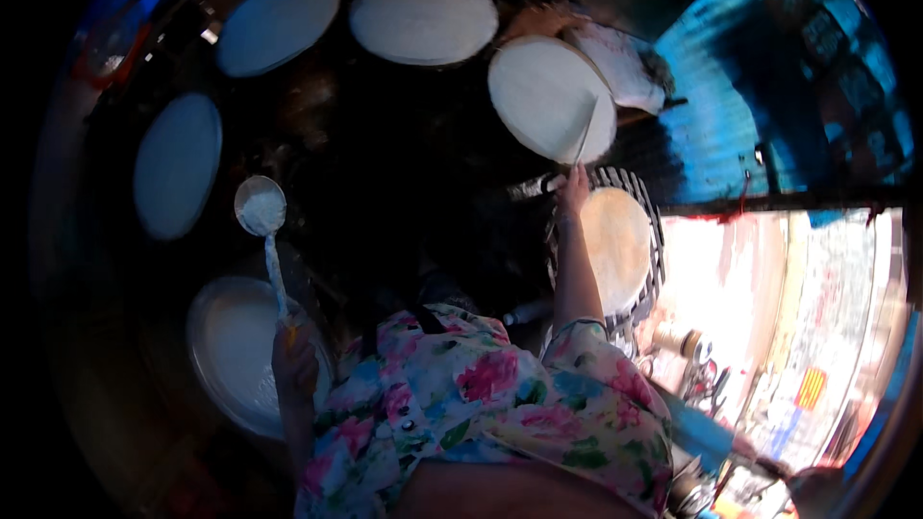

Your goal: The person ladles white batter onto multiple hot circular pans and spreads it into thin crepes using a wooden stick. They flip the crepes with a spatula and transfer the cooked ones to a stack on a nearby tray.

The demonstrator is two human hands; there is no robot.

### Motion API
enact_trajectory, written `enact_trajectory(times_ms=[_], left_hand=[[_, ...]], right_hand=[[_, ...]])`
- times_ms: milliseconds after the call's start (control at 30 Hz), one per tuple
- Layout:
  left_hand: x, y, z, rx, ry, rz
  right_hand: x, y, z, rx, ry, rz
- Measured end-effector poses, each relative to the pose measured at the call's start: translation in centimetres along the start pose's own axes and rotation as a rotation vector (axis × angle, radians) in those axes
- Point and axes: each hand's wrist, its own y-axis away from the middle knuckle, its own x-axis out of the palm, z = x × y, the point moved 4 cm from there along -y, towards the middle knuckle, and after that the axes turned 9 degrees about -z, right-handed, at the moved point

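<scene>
In my left hand (294, 356) is the handle of a ladle (261, 208), its round bowl coated with something white. Below the ladle is a wide basin (213, 351) that appears to contain white liquid or batter. My right hand (574, 190) is stretched forward, closed on a thin flat spatula (586, 125). The spatula lies over the right part of a white round surface (536, 91), coated pan or thin sheet, I cannot tell which. Just below that hand, a pale tan flat round (618, 240) rests on a round slatted holder (657, 259).
More white rounds curve around the dark middle: one at the far left (178, 166), one at the upper left (279, 26) and one at the top (423, 16). A whitish flat piece (620, 62) lies beyond the right one. Blue corrugated sheeting (716, 101) stands at right.
</scene>
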Motion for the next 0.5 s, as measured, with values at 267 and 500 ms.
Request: enact_trajectory(times_ms=[267, 500], left_hand=[[-6.7, 3.8, -1.4, 0.267, -0.078, 0.269], [-8.7, 7.8, 0.2, 0.436, 0.054, -0.056]], right_hand=[[4.8, 0.1, 0.9, -0.501, 0.478, 0.003], [17.8, 24.4, 4.6, -0.218, 0.266, 1.013]])
